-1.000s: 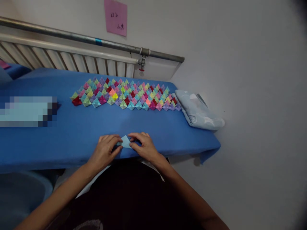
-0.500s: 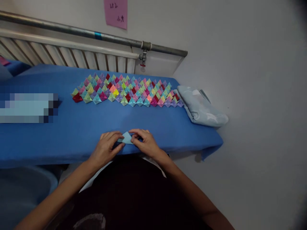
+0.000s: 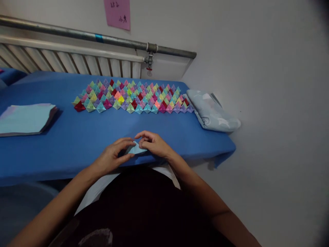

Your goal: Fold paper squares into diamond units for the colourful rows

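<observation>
"Where is the small light-blue paper (image 3: 136,149)?"

"On the blue cloth (image 3: 97,128), by its near edge, right between the left hand (image 3: 108,159) and the right hand (image 3: 158,145). Neither hand is clearly nearer; both touch it."

"What are the fingers doing?"

"The left thumb and fingers are parted, their tips against the paper's left part. The right fingers are curled in, with the thumb at its right side; I cannot tell whether they pinch it."

"Which way does it lie?"

"Its long axis runs left to right, and the peak points to the far side, toward the rows of folded paper (image 3: 130,107). The paper stack (image 3: 25,118) sits well apart, on the left."
</observation>
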{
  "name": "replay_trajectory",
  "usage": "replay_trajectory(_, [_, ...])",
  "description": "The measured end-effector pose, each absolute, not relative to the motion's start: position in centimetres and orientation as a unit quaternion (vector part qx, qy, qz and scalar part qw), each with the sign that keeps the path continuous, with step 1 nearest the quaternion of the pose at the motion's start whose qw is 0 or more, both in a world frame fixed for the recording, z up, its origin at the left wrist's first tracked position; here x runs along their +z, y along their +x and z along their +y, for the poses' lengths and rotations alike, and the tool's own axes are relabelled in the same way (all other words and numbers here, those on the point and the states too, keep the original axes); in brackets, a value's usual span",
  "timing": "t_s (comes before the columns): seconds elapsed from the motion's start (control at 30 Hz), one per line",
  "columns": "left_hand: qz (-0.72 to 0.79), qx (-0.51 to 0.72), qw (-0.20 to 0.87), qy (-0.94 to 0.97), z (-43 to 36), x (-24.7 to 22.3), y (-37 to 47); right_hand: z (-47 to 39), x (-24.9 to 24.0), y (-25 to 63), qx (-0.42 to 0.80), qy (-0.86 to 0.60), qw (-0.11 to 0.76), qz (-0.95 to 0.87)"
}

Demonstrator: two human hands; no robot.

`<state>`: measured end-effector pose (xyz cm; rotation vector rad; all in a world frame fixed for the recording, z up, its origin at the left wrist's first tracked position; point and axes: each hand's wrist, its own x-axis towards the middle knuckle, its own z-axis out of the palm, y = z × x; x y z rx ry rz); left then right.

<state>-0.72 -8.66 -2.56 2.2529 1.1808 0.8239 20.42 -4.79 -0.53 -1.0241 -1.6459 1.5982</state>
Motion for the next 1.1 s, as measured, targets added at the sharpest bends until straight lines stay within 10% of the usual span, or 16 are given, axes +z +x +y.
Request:
replay_trajectory(0.67, [0.498, 0.383, 0.506, 0.591, -9.4, -1.4, 1.2, -7.1, -1.2, 20.7, 0.605, -0.399, 0.427, -0.541])
replay_trajectory(1.1, [0.456, 0.336, 0.418, 0.71, -9.7, -1.5, 1.0, -6.9, -2.3, 21.3, 0.639, -0.331, 0.383, -0.579])
